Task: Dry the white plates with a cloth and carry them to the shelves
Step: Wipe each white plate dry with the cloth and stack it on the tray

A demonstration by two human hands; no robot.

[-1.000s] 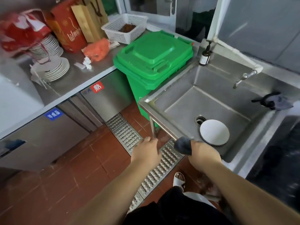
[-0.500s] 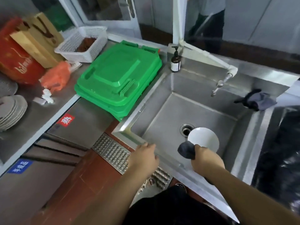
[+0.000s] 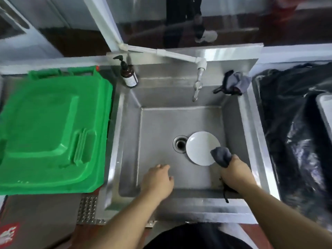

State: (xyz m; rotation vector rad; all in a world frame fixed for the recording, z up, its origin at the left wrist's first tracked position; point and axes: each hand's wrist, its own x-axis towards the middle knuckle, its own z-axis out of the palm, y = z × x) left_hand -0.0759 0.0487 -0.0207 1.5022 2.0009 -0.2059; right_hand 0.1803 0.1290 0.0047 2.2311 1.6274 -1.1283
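In the steel sink [image 3: 125, 133], a white plate [image 3: 199, 148] lay on the basin floor just right of the drain [image 3: 180, 144]. The right hand [image 3: 235, 174] clutched a dark grey cloth [image 3: 221, 156] whose bunched end overlapped the plate's near edge. The left hand [image 3: 158, 180] hovered over the basin, fingers loose and holding nothing. A green bin [image 3: 50, 126] stood left of the sink.

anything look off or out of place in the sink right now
Nothing looks spilled or broken. The white plate lies flat on the sink floor, partly covering the drain. A second cloth sits bunched on the back right rim.
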